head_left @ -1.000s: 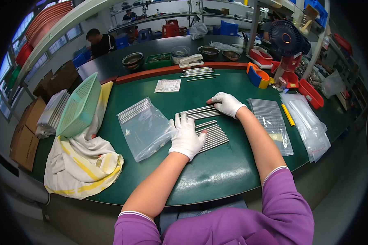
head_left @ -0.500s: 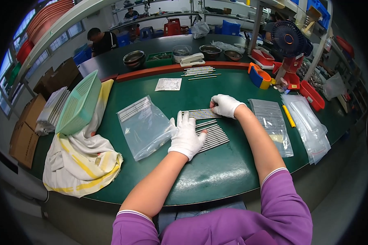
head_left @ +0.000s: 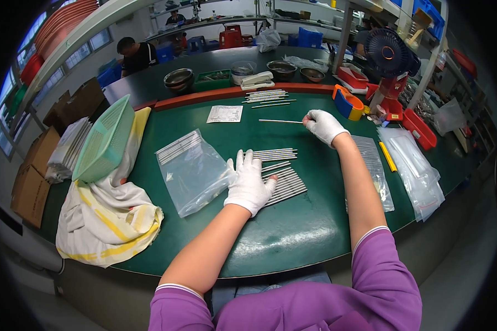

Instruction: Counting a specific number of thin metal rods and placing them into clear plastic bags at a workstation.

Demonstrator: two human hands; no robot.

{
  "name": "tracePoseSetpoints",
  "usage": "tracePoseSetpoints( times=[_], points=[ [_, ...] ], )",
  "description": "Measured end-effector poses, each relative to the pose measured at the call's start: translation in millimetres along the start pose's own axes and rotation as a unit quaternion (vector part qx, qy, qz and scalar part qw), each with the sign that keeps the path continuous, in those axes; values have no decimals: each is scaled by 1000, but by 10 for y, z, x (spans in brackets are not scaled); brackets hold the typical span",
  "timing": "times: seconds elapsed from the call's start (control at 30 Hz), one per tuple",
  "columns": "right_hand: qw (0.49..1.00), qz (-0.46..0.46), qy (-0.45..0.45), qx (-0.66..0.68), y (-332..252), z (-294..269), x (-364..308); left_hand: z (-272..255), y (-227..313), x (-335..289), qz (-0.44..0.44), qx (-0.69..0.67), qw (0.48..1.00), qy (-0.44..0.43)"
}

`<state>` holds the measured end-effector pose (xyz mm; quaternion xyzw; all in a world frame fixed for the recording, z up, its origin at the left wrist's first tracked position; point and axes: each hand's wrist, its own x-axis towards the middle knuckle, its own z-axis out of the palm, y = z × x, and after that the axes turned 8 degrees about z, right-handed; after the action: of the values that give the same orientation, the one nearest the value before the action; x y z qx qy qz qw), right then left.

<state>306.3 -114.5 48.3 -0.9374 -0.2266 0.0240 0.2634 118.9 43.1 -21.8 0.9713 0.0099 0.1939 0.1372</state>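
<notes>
My right hand [head_left: 324, 127], in a white glove with bare fingertips, pinches one end of a thin metal rod [head_left: 280, 121]. The rod points left, over the green tabletop. Flat on the left ends of two groups of rods lies my gloved left hand [head_left: 247, 182], its fingers spread. The upper group of rods [head_left: 273, 154] and the lower fanned group of rods [head_left: 286, 185] show to the right of that hand. Beside its fingers is a clear plastic bag [head_left: 190, 176] with several rods inside at its top. More rods [head_left: 266, 98] lie farther back.
A printed paper slip [head_left: 225, 113] lies behind the bag. At left are a mint basket [head_left: 106, 140] and a cloth [head_left: 113, 220]. To the right are a bag of rods [head_left: 378, 182], a yellow stick [head_left: 387, 156], empty plastic bags [head_left: 411, 171], an orange-and-blue tape dispenser [head_left: 348, 103] and a fan [head_left: 389, 52].
My right hand has moved from the upper rod group away to the back right, carrying a single rod. My left hand has stayed on the rods.
</notes>
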Motion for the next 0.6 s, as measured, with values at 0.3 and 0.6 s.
tracePoseSetpoints(
  times=[0.3, 0.6],
  points=[
    [972, 62, -68, 218, -28, 201, 59, -3, -1, -27, 0, -2, 1000, 13],
    [939, -50, -5, 341, 84, 400, 193, -30, 179, -90, -3, 30, 999, 18]
  ],
)
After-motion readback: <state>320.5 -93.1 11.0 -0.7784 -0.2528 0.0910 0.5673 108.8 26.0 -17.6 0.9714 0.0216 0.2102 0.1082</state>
